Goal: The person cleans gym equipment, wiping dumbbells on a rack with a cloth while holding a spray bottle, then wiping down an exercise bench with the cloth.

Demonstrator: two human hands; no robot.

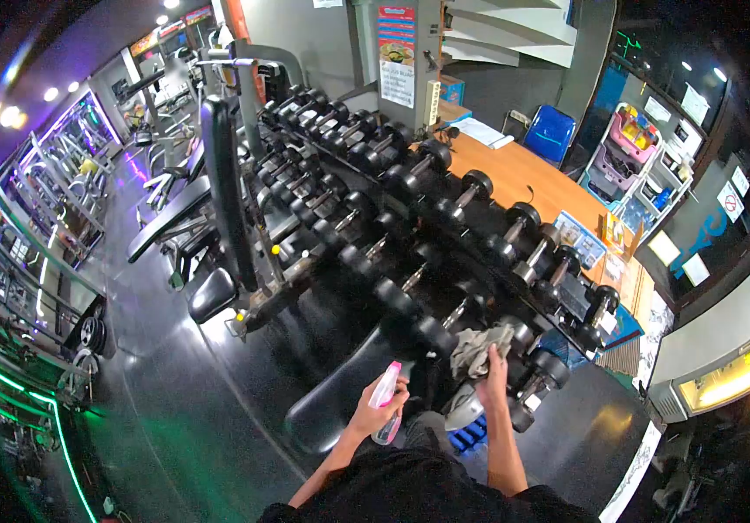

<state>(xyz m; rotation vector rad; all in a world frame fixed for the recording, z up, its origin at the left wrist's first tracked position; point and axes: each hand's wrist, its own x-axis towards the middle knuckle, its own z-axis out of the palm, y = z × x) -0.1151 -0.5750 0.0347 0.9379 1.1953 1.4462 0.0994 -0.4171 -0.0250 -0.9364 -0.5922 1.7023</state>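
Observation:
My left hand (377,408) is wrapped round a spray bottle (385,387) with a pink and white top and a clear lower part. In my right hand (495,375) is a crumpled grey cloth (478,350), held up against the lower row of the dumbbell rack. Close to the cloth are black dumbbells with metal handles, one dumbbell (542,376) just to its right. A black padded bench (340,388) lies left of the spray bottle. Whether the cloth touches a dumbbell I cannot tell.
Two long rows of dumbbells (471,196) run diagonally ahead. Behind them stand a wooden desk (514,166) and a blue chair (551,132). An upright padded bench (227,192) and other machines are at left. A lit yellow cabinet (728,375) is at right.

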